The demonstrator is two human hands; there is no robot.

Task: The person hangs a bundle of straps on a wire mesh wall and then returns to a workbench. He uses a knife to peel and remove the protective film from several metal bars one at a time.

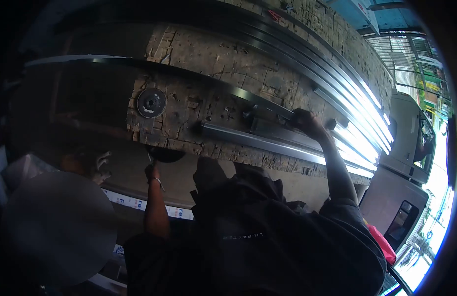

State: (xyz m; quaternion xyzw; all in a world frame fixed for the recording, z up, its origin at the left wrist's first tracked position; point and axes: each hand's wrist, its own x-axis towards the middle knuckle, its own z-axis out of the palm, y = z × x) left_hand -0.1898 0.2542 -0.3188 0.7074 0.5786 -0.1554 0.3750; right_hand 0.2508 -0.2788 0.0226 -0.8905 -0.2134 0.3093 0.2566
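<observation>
My right hand [307, 122] is closed at the near-right end of a long, thin metal strip [228, 90], which runs leftward over the wooden workbench [189, 101]. My left hand [152, 171] is low beside the bench's near edge, fingers curled together. A thin, pale, stick-like piece shows just above it, and a dark round object [168, 155] lies partly under the bench edge; the hand's grip is too dark to make out. Near my right hand, a metal profile [248, 138] lies along the near edge. A toothed disc [152, 103] rests flat at the bench's left end.
Several long, shiny metal bars [307, 61] lie across the bench's far side. A red-handled tool [274, 16] is at the back. A large grey round shape [58, 232] is close at lower left. A parked vehicle [398, 182] stands to the right.
</observation>
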